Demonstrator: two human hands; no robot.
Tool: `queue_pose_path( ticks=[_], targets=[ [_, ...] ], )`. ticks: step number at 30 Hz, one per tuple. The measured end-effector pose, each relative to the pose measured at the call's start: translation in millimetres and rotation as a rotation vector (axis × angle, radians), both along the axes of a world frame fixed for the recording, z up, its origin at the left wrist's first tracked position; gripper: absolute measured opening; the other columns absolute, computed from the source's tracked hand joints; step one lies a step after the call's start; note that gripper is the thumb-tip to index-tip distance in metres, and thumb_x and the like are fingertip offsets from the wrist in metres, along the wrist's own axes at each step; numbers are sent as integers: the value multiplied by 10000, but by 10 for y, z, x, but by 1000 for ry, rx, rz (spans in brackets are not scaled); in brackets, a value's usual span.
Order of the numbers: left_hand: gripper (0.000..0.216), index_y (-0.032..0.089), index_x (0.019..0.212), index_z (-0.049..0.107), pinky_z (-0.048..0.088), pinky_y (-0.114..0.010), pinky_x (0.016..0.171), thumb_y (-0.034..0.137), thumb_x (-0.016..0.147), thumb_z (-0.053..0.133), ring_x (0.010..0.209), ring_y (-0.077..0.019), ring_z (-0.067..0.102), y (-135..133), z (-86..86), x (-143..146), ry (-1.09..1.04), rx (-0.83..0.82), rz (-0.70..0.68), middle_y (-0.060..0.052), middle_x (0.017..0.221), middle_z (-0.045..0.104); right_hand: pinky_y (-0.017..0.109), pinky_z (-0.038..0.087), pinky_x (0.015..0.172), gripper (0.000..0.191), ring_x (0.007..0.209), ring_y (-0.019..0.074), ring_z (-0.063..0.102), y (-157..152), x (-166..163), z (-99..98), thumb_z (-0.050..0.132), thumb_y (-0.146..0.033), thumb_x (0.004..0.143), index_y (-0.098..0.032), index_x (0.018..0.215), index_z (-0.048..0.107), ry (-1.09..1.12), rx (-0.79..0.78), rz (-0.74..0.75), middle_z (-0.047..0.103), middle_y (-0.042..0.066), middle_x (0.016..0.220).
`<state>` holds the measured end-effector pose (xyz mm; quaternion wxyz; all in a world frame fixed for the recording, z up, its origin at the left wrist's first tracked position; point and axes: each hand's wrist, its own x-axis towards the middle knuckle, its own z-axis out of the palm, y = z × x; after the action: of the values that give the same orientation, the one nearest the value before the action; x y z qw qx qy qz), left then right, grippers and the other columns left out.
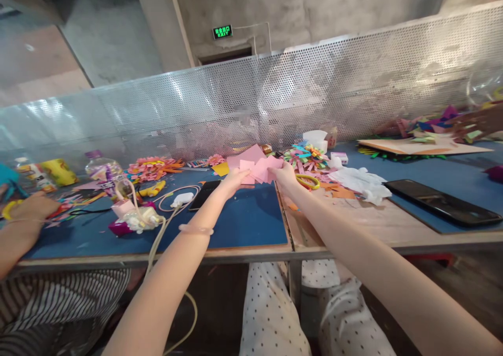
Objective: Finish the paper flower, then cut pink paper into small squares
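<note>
Above the blue table mat (251,219), several pieces of pink paper (261,170) are spread between my two hands. My left hand (232,182) pinches their left side, and a bangle circles that wrist. At the right edge, the fingers of my right hand (285,175) are closed on the same pink paper. A larger, darker pink sheet (251,154) shows behind the small pieces; whether it is held or lies on the table, I cannot tell. Scissors with yellow handles (308,181) lie just right of my right hand. A yellow paper piece (221,169) is near my left hand.
A dark phone (204,194), white charger (183,199) and power strip (135,217) with cables lie left. Colourful paper strips (153,168), white tissue (363,182) and a black phone (444,201) surround the middle. A perforated metal screen (220,104) stands behind. Another person's hand (33,209) works at far left.
</note>
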<state>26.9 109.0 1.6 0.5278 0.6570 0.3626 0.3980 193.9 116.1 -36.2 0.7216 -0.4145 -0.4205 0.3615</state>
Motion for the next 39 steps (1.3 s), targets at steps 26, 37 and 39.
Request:
queue_pose_path(
  ticks=[26, 37, 39],
  targets=[
    [462, 156, 1146, 570, 481, -412, 857, 244, 710, 692, 970, -241, 620, -57, -97, 82, -27, -32, -289, -166, 1139, 611, 266, 471, 787, 526, 983, 168, 551, -71, -273, -63, 562, -141, 605, -210, 1123, 497, -40, 145, 308, 583, 43, 1063],
    [404, 178, 1110, 592, 505, -342, 728, 390, 767, 611, 881, -212, 634, -102, -3, 79, 11, -50, -98, -129, 1072, 647, 265, 480, 639, 414, 621, 126, 557, 8, -134, -53, 660, -253, 612, -144, 990, 532, -183, 19, -13, 566, -18, 701],
    [409, 170, 1112, 587, 506, -347, 695, 415, 784, 577, 854, -216, 635, -87, 3, 69, 52, -74, -91, -133, 1034, 659, 269, 482, 631, 318, 606, 127, 565, 39, -87, -62, 658, -271, 622, -141, 895, 561, -188, 6, 35, 583, -10, 681]
  ],
)
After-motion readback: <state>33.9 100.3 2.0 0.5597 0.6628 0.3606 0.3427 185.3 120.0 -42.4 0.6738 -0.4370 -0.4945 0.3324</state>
